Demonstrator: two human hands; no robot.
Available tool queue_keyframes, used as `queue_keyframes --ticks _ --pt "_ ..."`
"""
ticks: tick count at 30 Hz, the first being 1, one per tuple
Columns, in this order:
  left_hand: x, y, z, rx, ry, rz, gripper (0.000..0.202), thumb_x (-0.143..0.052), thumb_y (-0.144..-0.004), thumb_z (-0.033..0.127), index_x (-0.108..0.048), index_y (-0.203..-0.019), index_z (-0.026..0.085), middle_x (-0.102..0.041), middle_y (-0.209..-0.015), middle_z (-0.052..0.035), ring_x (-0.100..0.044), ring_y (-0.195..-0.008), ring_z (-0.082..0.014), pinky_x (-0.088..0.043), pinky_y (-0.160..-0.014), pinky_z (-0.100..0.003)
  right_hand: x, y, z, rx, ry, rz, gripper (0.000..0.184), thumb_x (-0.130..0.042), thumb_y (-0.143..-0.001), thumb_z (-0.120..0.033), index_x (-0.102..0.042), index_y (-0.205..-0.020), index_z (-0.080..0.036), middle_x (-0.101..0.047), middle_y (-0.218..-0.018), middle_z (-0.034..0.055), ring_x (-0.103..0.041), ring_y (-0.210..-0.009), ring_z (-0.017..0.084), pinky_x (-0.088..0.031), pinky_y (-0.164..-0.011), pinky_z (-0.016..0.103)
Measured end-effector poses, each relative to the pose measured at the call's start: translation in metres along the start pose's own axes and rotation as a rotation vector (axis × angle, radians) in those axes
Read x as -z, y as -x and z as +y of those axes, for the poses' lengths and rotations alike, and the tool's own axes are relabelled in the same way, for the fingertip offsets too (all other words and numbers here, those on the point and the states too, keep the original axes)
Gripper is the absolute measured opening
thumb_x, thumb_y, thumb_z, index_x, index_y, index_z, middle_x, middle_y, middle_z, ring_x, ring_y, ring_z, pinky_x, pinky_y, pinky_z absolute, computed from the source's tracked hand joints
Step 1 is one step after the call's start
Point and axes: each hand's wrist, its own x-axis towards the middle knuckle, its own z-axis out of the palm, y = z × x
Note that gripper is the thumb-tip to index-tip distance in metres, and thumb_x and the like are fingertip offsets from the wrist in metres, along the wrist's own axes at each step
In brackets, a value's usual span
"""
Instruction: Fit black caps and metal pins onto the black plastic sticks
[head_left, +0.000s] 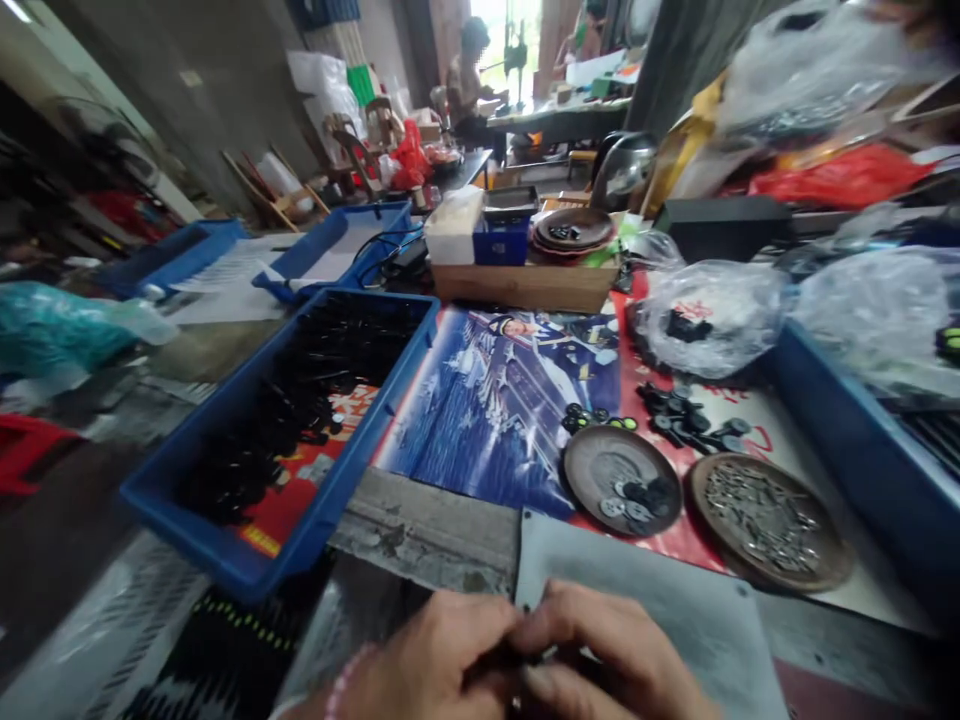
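My left hand (pixel 431 655) and my right hand (pixel 611 655) meet at the bottom edge of the view, over a grey sheet (pixel 675 600). Their fingers are pinched together around a small dark part (pixel 525 660) that is mostly hidden. A pink band circles my left wrist. Just beyond the hands stand two round brown dishes: the left dish (pixel 622 478) holds a few dark discs, the right dish (pixel 769 520) holds many tiny metal pieces. Loose black parts (pixel 686 415) lie behind the dishes.
A blue tray (pixel 315 520) with black parts lies at left. A blue picture poster (pixel 502 400) covers the table's middle. Another blue bin (pixel 855 450) and plastic bags (pixel 709 315) stand at right. A cardboard box (pixel 525 285) sits at the back. A person sits far behind.
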Motion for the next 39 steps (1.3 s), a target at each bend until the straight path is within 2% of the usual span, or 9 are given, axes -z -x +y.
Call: queue_keyframes --ticks 2,5,10,15,21,26,30,35,39 --pt "-0.009 -0.011 0.000 0.064 0.028 0.028 0.008 -0.065 -0.088 0.023 -0.073 -0.089 0.025 -0.075 -0.083 -0.0036 -0.068 -0.080 -0.0206 -0.047 -0.072 -0.027 -0.001 0.003 0.003 0.033 0.023 0.084 0.024 -0.059 -0.099 -0.044 -0.069 -0.086 -0.026 -0.070 -0.071 -0.0051 -0.067 -0.063 0.013 -0.051 -0.061 0.018" --pt "-0.015 -0.019 0.005 0.098 0.098 0.057 0.012 -0.066 -0.089 0.033 -0.074 -0.096 0.026 -0.076 -0.090 -0.0049 -0.067 -0.087 -0.0228 -0.047 -0.078 -0.029 0.012 0.012 0.016 0.064 0.089 0.157 0.024 -0.055 -0.102 -0.042 -0.067 -0.090 -0.025 -0.071 -0.075 -0.0035 -0.068 -0.064 0.014 -0.053 -0.058 0.019" --pt "-0.027 -0.030 0.002 0.141 0.454 0.101 0.019 -0.067 -0.089 0.030 -0.072 -0.105 0.022 -0.077 -0.079 -0.0037 -0.064 -0.067 -0.0160 -0.045 -0.064 -0.024 0.057 0.011 0.044 0.146 0.675 0.308 0.016 -0.053 -0.102 -0.028 -0.063 -0.113 -0.023 -0.074 -0.102 0.0061 -0.071 -0.091 0.022 -0.055 -0.078 0.030" --pt "-0.039 -0.032 -0.014 0.228 0.751 0.148 0.030 -0.067 -0.088 0.034 -0.068 -0.113 0.017 -0.078 -0.080 -0.0066 -0.058 -0.057 -0.0113 -0.039 -0.050 -0.018 0.074 0.001 0.067 0.150 1.056 0.193 0.025 -0.045 -0.098 -0.013 -0.063 -0.112 -0.022 -0.076 -0.103 0.0089 -0.065 -0.100 0.029 -0.044 -0.083 0.043" --pt "-0.041 -0.027 -0.022 0.236 0.810 0.175 0.027 -0.069 -0.087 0.031 -0.070 -0.108 0.014 -0.077 -0.075 -0.0065 -0.053 -0.052 -0.0082 -0.039 -0.051 -0.018 0.084 -0.017 0.067 0.111 1.094 -0.017 0.022 -0.049 -0.090 -0.006 -0.066 -0.095 -0.021 -0.073 -0.087 0.0054 -0.063 -0.085 0.027 -0.040 -0.076 0.040" --pt "-0.040 -0.025 -0.019 0.212 0.811 0.166 0.024 -0.070 -0.086 0.028 -0.071 -0.105 0.014 -0.078 -0.075 -0.0064 -0.064 -0.063 -0.0122 -0.046 -0.065 -0.021 0.094 -0.035 0.065 0.170 1.043 -0.054 0.026 -0.046 -0.093 -0.009 -0.067 -0.084 -0.021 -0.069 -0.075 0.0054 -0.061 -0.072 0.024 -0.042 -0.069 0.036" --pt "-0.039 -0.025 -0.016 0.201 0.788 0.156 0.022 -0.068 -0.087 0.027 -0.071 -0.105 0.015 -0.077 -0.072 -0.0052 -0.066 -0.065 -0.0138 -0.048 -0.068 -0.023 0.097 -0.038 0.063 0.175 1.020 0.002 0.027 -0.042 -0.101 -0.022 -0.065 -0.087 -0.022 -0.072 -0.081 0.0067 -0.065 -0.073 0.022 -0.047 -0.065 0.032" --pt "-0.037 -0.027 -0.015 0.182 0.798 0.138 0.024 -0.067 -0.088 0.026 -0.069 -0.110 0.016 -0.076 -0.070 -0.0025 -0.059 -0.057 -0.0103 -0.045 -0.063 -0.021 0.101 -0.032 0.059 0.047 0.896 0.259 0.015 -0.048 -0.099 -0.033 -0.059 -0.096 -0.024 -0.071 -0.081 0.0050 -0.068 -0.063 0.022 -0.047 -0.055 0.031" --pt "-0.037 -0.028 -0.013 0.209 0.833 0.158 0.030 -0.066 -0.088 0.026 -0.067 -0.116 0.015 -0.073 -0.069 -0.0025 -0.060 -0.057 -0.0098 -0.045 -0.058 -0.019 0.086 -0.025 0.045 -0.011 0.668 0.261 0.008 -0.052 -0.099 -0.031 -0.057 -0.094 -0.026 -0.066 -0.068 -0.0010 -0.064 -0.054 0.016 -0.050 -0.052 0.025"
